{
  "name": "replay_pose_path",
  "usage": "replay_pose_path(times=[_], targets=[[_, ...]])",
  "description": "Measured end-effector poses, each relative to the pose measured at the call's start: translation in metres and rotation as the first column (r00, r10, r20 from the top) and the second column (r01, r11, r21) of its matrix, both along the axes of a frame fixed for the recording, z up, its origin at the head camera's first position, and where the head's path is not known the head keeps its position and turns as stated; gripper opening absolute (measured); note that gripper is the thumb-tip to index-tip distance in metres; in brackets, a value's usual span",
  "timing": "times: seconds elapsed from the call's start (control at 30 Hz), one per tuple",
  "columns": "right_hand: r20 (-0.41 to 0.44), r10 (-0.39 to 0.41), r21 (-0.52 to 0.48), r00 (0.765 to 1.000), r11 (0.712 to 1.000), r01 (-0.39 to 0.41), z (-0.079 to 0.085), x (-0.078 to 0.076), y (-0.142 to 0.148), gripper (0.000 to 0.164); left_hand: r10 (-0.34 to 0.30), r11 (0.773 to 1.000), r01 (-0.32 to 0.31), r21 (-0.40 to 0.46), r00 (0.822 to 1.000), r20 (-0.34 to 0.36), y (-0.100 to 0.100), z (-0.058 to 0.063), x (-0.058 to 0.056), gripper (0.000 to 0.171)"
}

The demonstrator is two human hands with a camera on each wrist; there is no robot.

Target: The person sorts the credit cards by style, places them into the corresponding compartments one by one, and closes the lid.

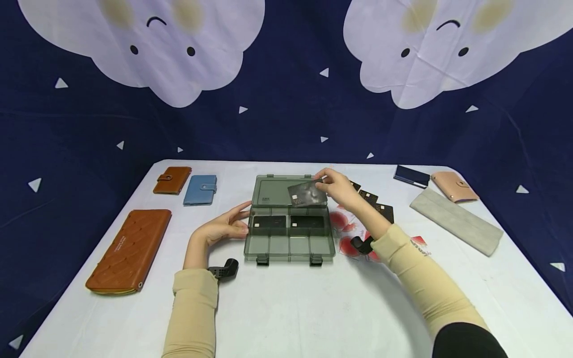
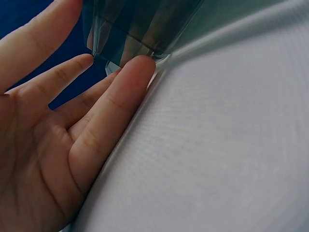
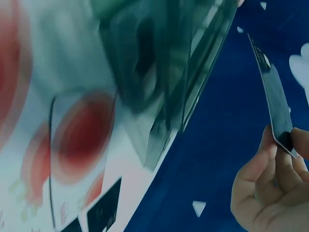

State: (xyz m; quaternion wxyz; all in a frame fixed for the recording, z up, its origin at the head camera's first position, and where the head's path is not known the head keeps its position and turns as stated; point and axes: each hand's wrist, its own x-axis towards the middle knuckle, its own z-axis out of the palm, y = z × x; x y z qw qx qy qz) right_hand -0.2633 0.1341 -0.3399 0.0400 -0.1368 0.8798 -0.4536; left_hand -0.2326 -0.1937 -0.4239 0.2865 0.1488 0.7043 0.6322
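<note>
Over the thrown-back lid of the green translucent case (image 1: 278, 246), near its right edge, a dark card (image 1: 305, 195) is held tilted by the right hand (image 1: 337, 189), whose thumb and fingertips pinch one end of it closely. At the case's left side, the left hand (image 1: 221, 227) has its thumb and fingers well apart and mostly straight, touching rather than gripping. Inside the case, two more dark cards (image 1: 273, 223) lie side by side in the compartments nearest the lid. Just right of the case, several black cards (image 1: 385, 212) overlap near a sheet with a red fruit-like print (image 1: 346, 245). Well to the case's right lie a grey pouch (image 1: 456, 221), a peach wallet (image 1: 451, 185) and a dark blue flat object (image 1: 411, 175). To its left are a blue wallet (image 1: 197, 190), a small brown wallet (image 1: 173, 180) farther out, and a long quilted brown wallet (image 1: 130, 248). Beneath the case spreads a white-covered table (image 1: 286, 308); behind it hangs a navy cloth (image 1: 286, 129) with clouds and triangles.
</note>
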Motion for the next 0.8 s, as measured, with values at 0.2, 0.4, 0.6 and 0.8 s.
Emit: replay_pose_path(times=[0.2,0.4,0.6,0.8], targets=[[0.131,0.074,-0.055,0.989,0.996,-0.067,-0.003,0.007,-0.021,0.019,0.0,1.0,0.0,-0.009,1.0,-0.003,0.0,0.0,0.0,0.09],[0.182,0.126,-0.036,0.975,0.992,-0.122,-0.004,0.011,-0.041,0.017,0.003,1.0,-0.003,-0.015,1.0,-0.002,0.0,0.0,0.0,0.09],[0.101,0.129,0.182,0.986,0.972,-0.146,-0.011,0.007,-0.053,0.008,0.005,1.0,-0.005,-0.026,1.0,-0.003,0.0,-0.001,-0.001,0.09],[0.113,0.195,0.315,0.974,0.923,-0.221,-0.01,0.008,-0.058,0.014,0.005,1.0,-0.005,-0.026,1.0,-0.002,-0.001,-0.002,-0.002,0.089]])
